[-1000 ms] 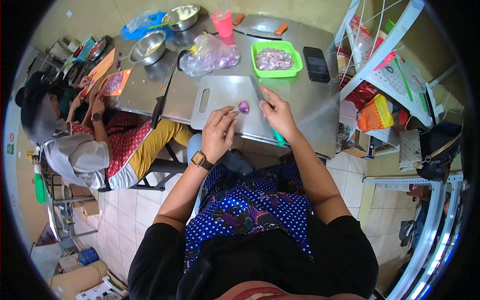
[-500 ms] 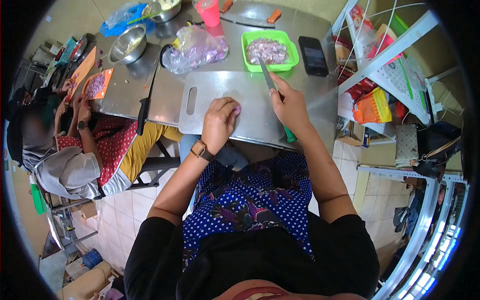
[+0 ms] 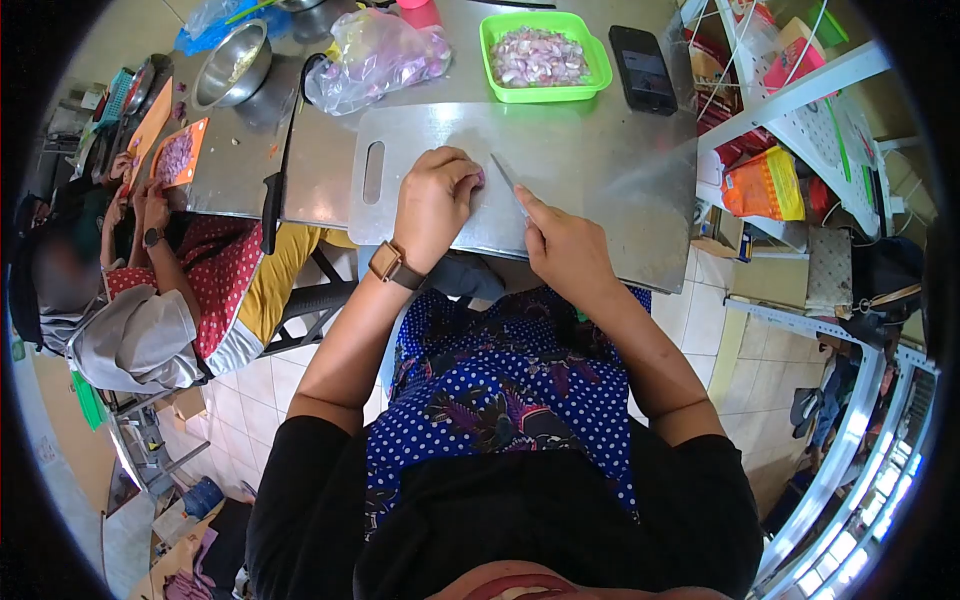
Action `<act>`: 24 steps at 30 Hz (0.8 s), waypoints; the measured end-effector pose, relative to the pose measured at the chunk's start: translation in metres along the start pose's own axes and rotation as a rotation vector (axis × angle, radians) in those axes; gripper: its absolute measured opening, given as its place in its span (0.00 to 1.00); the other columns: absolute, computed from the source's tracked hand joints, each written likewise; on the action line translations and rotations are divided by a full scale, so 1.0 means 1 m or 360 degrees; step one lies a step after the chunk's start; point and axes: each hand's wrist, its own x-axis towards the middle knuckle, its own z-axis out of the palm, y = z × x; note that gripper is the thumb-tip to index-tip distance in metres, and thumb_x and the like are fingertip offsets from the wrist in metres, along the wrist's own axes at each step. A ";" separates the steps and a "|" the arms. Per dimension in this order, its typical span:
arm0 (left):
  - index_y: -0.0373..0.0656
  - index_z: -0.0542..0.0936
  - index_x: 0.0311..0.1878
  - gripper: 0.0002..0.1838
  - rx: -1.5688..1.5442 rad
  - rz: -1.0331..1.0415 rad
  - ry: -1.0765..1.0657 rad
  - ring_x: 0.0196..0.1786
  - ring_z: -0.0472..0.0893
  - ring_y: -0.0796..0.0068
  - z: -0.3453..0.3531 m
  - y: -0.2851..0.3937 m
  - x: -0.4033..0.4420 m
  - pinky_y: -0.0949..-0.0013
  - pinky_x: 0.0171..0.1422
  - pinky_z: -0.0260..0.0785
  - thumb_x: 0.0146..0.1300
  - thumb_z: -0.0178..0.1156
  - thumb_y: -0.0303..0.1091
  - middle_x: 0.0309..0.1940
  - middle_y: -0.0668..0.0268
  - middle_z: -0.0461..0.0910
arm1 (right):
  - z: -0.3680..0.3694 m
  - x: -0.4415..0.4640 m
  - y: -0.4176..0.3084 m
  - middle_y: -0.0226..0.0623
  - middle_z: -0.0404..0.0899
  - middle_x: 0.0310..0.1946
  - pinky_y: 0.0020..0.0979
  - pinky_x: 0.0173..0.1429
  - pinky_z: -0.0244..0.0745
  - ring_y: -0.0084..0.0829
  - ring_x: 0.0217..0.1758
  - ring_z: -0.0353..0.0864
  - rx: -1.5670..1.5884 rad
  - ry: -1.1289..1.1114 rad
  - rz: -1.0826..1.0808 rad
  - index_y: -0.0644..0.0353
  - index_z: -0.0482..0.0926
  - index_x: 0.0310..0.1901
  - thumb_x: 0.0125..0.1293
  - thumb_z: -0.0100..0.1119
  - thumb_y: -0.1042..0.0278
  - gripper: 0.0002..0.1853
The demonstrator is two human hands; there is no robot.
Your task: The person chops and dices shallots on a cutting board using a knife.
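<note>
Your left hand (image 3: 436,200) is resting on the board (image 3: 400,150), fingers curled and pinching an onion (image 3: 479,177) between fingertips and thumb. The onion is lying against the board at the right edge of that hand, with your fingers covering most of it from view. Just right of it, the knife (image 3: 507,176) is pointing up and to the left, its blade standing apart from the onion. Your right hand (image 3: 568,245) is closing round the handle, forefinger stretching along the blade.

At far left, a co-worker's hands (image 3: 155,207) are working beside two orange boards (image 3: 203,140), the nearer bearing chopped purple pieces. Next, a metal bowl (image 3: 236,70) is sitting on the table (image 3: 225,150). A black-handled knife (image 3: 270,205) is lying left of your board, its handle jutting past the table edge. Beyond your board, a clear bag (image 3: 385,60) is slumping, with a pink cup (image 3: 420,14) behind it. A green tub (image 3: 553,95) holding chopped bits (image 3: 542,57) is standing beyond the knife, and a phone (image 3: 643,70) is lying just right of it. A white rack (image 3: 790,95) is bounding the table's right side.

Counting left to right, you are having two orange boards, one black-handled knife, one bag, one onion, one knife in hand, one tub and one phone before you; the chopped bits are lying too thickly to count.
</note>
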 end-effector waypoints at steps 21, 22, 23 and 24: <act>0.34 0.83 0.30 0.06 -0.0093 -0.0052 -0.0132 0.32 0.83 0.58 -0.001 -0.006 0.008 0.63 0.38 0.76 0.49 0.62 0.14 0.29 0.58 0.81 | 0.018 0.013 -0.018 0.42 0.83 0.32 0.41 0.33 0.78 0.42 0.27 0.82 -0.0193 -0.0030 -0.0119 0.59 0.73 0.65 0.60 0.57 0.72 0.29; 0.34 0.83 0.30 0.06 -0.0137 -0.0089 -0.0133 0.31 0.83 0.58 -0.001 -0.006 0.008 0.63 0.38 0.76 0.50 0.62 0.14 0.29 0.58 0.81 | 0.018 0.009 -0.019 0.42 0.83 0.32 0.41 0.32 0.78 0.42 0.27 0.82 -0.0250 -0.0074 -0.0101 0.59 0.73 0.65 0.60 0.57 0.72 0.29; 0.34 0.83 0.30 0.05 -0.0180 -0.0126 -0.0131 0.30 0.83 0.58 -0.002 -0.006 0.009 0.63 0.37 0.76 0.50 0.63 0.14 0.29 0.58 0.81 | 0.017 0.002 -0.018 0.42 0.83 0.32 0.41 0.32 0.78 0.42 0.27 0.82 -0.0254 -0.0072 -0.0107 0.59 0.73 0.65 0.60 0.57 0.72 0.29; 0.34 0.83 0.30 0.05 -0.0180 -0.0125 -0.0127 0.30 0.83 0.58 -0.002 -0.006 0.009 0.63 0.37 0.76 0.50 0.63 0.14 0.29 0.58 0.81 | 0.015 -0.010 -0.018 0.42 0.82 0.32 0.42 0.32 0.78 0.43 0.27 0.82 -0.0240 -0.0094 -0.0081 0.59 0.72 0.66 0.60 0.57 0.72 0.29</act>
